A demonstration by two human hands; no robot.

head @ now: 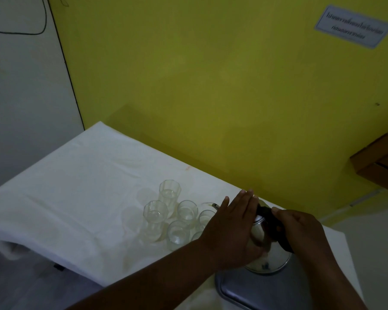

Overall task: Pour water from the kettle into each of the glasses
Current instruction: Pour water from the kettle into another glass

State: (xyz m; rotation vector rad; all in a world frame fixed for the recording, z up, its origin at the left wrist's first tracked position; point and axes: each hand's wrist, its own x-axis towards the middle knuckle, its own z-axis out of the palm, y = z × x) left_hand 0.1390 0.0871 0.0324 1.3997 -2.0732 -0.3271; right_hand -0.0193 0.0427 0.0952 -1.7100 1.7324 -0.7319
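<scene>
A shiny metal kettle (270, 258) with a black handle stands at the right of the white-clothed table (76, 186). My right hand (300, 231) grips the black handle. My left hand (231, 229) lies flat over the kettle's top and side, fingers stretched out, hiding the lid. Just left of the kettle stands a cluster of several clear glasses (177, 215): a tall one (169, 192) at the back, another tall one (155, 217) at the left, shorter ones around them. Some seem to hold a little water. The kettle's spout tip (215, 205) points toward the glasses.
A metal tray (255, 291) lies in front of the kettle at the table's near edge. A yellow wall rises right behind the table, with a paper notice (354, 26) at the upper right. Brown wooden furniture (381, 159) juts in at the right.
</scene>
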